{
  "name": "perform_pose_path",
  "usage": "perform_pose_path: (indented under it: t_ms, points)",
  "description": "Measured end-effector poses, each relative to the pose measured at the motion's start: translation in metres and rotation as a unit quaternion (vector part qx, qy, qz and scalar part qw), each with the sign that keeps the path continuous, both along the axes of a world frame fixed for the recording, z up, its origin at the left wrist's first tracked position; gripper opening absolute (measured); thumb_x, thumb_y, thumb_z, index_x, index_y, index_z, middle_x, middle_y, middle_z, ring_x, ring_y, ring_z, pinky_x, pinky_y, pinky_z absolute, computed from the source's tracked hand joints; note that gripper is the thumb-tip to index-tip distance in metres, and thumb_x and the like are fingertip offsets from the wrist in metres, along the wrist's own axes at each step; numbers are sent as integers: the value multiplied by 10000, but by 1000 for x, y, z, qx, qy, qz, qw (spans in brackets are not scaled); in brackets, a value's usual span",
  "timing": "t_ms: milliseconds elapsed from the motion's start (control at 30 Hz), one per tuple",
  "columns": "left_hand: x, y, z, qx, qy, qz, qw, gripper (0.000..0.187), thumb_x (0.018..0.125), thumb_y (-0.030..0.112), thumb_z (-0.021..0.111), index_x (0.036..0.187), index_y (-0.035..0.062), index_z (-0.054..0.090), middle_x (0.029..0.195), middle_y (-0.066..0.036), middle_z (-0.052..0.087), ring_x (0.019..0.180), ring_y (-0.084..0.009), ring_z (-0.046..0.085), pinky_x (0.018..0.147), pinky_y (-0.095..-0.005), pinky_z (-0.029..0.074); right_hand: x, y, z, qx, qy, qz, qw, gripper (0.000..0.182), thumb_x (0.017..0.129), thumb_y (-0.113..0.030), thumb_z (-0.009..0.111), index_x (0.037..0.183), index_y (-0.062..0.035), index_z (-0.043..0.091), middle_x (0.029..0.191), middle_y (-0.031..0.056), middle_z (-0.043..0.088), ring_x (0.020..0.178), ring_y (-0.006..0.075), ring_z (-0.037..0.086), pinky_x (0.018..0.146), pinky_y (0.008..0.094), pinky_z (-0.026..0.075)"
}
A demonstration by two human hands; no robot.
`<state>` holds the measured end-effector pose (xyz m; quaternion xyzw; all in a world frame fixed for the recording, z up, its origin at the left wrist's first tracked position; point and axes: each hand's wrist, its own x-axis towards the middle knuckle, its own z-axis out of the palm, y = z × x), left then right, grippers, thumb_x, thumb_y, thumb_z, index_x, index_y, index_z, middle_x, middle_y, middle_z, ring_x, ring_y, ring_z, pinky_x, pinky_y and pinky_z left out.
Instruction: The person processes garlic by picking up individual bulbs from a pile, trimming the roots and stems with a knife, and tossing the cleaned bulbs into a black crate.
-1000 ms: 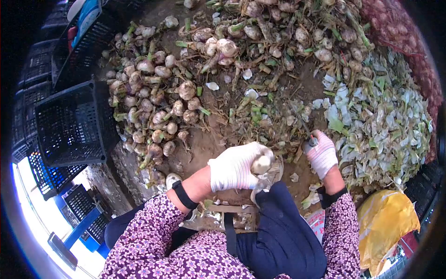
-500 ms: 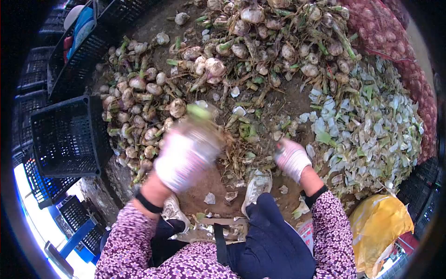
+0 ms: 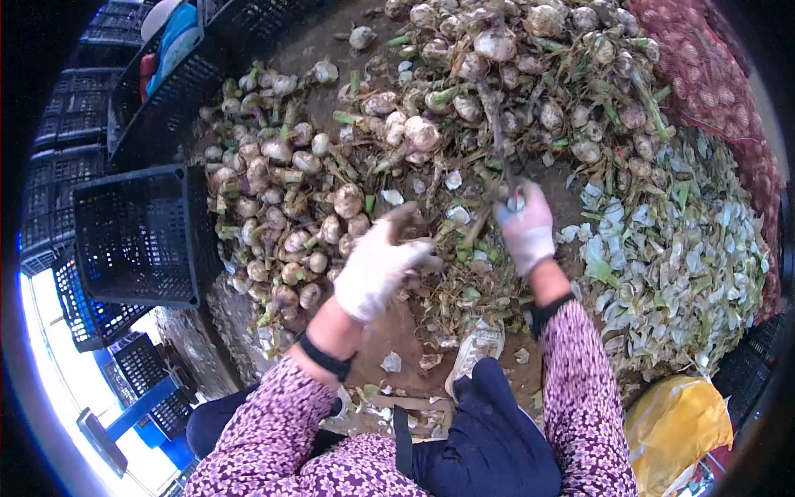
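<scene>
My left hand (image 3: 382, 263), in a white glove with soiled fingertips, is open with fingers apart and nothing between them, above the dirt floor. Garlic bulbs with cut stems (image 3: 286, 195) lie heaped just to its left. My right hand (image 3: 527, 222), gloved too, is closed round the handle of a tool, perhaps a knife, whose narrow dark end points up toward the heap of untrimmed garlic (image 3: 546, 91). Roots and stem scraps (image 3: 464, 282) lie between and below the hands.
Black plastic crates (image 3: 137, 236) stand at the left. Pale peeled skins (image 3: 671, 257) are piled at the right, beside red mesh sacks of bulbs (image 3: 696, 74). A yellow bag (image 3: 675, 427) sits at lower right. My shoe (image 3: 476, 356) is below the scraps.
My left hand has moved right and opened; the blurred green-stemmed item it held is gone from it. My right hand has moved up toward the untrimmed heap. The view has shifted slightly.
</scene>
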<state>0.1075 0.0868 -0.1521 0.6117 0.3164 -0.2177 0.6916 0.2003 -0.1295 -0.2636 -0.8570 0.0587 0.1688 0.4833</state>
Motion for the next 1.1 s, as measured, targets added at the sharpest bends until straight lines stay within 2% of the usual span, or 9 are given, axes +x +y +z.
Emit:
perform_pose_path:
  t_ms: [33,133,300,433,633,933,967,1000,1100]
  points:
    - [-3,-12,-14,-111,34,11,993,773,907,224,673,1531,3,274,1412,-169,528,929,-224,722,611,-233,525,-22,2,23,20,-8,35,999,426,777,-111,728,1171,-3,609,1167,193,651,1039,322,656,887,387,515]
    - [-14,-36,-42,-304,65,-27,950,540,891,195,699,1377,45,519,1195,-72,652,921,-181,706,625,-269,555,-73,6,39,132,-163,152,966,334,779,-37,698,1102,-9,616,1190,188,644,1070,292,650,910,369,510]
    - [-39,-41,-41,-197,19,-90,976,438,857,168,750,1253,59,600,1056,-2,694,936,-108,662,758,-290,559,-87,-37,79,75,66,62,993,119,832,-9,669,939,-39,623,868,64,671,756,121,620,705,288,509]
    - [-52,-38,-38,-77,-74,-165,980,386,875,172,749,1220,51,624,1116,-18,701,969,-112,647,844,-295,541,-101,-41,99,-60,-92,304,946,122,823,-142,642,917,-66,643,793,170,618,742,395,634,653,443,524]
    - [-64,-46,-30,-48,-148,-138,978,340,866,97,748,1163,47,590,1041,-51,708,944,-103,649,813,-297,555,-107,-32,114,-162,-74,396,901,116,823,-198,667,846,-87,642,774,151,618,722,358,650,634,462,517]
    - [-69,-50,-27,-66,-93,-140,984,392,784,202,825,1103,53,653,996,-32,734,914,-92,665,799,-290,553,-113,-46,82,-109,-146,337,924,95,768,-169,673,833,-105,649,777,138,627,695,350,652,614,456,523]
    - [-66,-55,-18,-45,-73,-216,973,396,783,193,809,1120,58,649,995,-34,730,904,-113,673,806,-288,556,-112,-56,64,-95,-134,284,945,87,763,-165,668,824,-106,646,802,140,640,717,367,656,631,453,539]
    - [-62,-59,-5,-24,-52,-292,955,401,783,183,792,1136,62,645,994,-36,726,894,-133,680,813,-286,558,-95,-64,46,-276,13,329,903,101,764,-136,665,850,-91,638,826,143,653,739,382,658,674,439,555]
    - [-51,-60,4,43,-78,-323,942,531,700,207,848,1169,67,641,995,-62,711,894,-149,678,842,-289,552,-94,-95,34,-309,-20,326,893,104,779,-94,642,877,-69,621,791,143,653,749,395,654,699,446,551]
